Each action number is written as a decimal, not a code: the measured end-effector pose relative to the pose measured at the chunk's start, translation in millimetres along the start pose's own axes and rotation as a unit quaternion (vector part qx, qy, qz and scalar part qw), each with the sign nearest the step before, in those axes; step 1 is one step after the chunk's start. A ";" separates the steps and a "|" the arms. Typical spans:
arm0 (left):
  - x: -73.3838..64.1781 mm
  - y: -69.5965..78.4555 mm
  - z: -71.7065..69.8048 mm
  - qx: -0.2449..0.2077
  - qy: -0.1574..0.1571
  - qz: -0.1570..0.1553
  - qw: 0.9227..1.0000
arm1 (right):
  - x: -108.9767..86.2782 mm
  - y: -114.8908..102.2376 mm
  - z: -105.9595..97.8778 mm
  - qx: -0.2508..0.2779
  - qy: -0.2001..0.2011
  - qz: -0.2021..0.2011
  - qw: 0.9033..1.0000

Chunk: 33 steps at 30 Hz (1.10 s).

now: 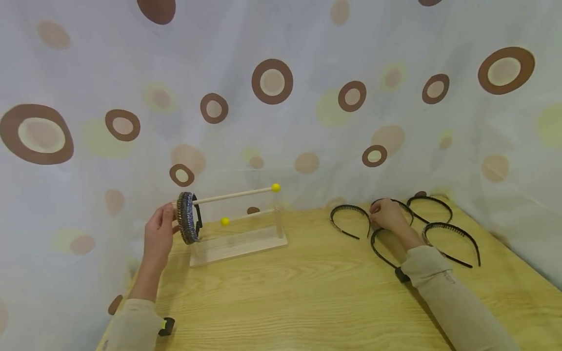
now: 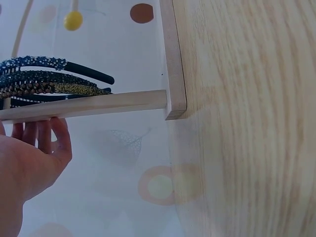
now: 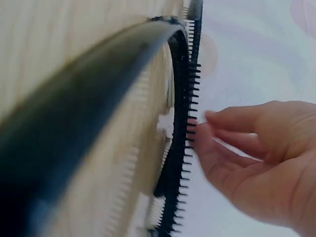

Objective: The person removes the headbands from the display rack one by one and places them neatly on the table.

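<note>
Left hand [image 1: 159, 234] grips the wooden stand [image 1: 241, 246] — right hand [image 1: 390, 216], fingers narrowed, at a toothed headband [image 3: 180, 143] — pinch unclear.

Pale wood-grain table [image 1: 298, 292]; behind it, white sheet [image 1: 290, 129] with brown rings.

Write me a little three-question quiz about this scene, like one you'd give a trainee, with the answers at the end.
1. Which hand is at the wooden stand?
A) Left
B) Right
C) Neither

2. True or false: no headbands hang on the stand.

3. Fill in: the ball at the end of the upper rod is coloured ____.

Key:
1. A, the left hand.
2. False; several headbands hang on the upper rod.
3. Yellow.
</note>
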<state>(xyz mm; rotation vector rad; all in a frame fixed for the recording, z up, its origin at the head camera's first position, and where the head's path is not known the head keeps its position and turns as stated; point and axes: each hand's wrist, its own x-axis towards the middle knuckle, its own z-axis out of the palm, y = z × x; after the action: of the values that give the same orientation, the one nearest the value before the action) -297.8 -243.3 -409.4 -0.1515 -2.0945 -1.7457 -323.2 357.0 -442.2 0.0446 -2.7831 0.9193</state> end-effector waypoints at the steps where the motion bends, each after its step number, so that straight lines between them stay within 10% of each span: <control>1: -0.4 -1.1 -0.1 -0.001 0.000 0.000 1.000 | -0.9 -1.2 0.9 -0.003 0.008 -0.006 1.000; 16: 1.1 -2.1 -3.7 0.003 -0.014 -0.010 1.000 | -24.9 -97.9 -1.0 0.080 0.169 -0.098 0.977; 33: 4.1 0.8 -0.7 -0.014 -0.005 -0.004 1.000 | -26.8 -268.7 52.7 0.330 0.079 -0.186 0.922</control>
<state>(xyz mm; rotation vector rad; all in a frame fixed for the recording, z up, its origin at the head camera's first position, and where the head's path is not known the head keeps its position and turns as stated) -301.1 -244.5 -407.0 -0.1606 -2.0815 -1.7824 -281.7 108.5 -331.7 0.5497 -2.0874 1.6023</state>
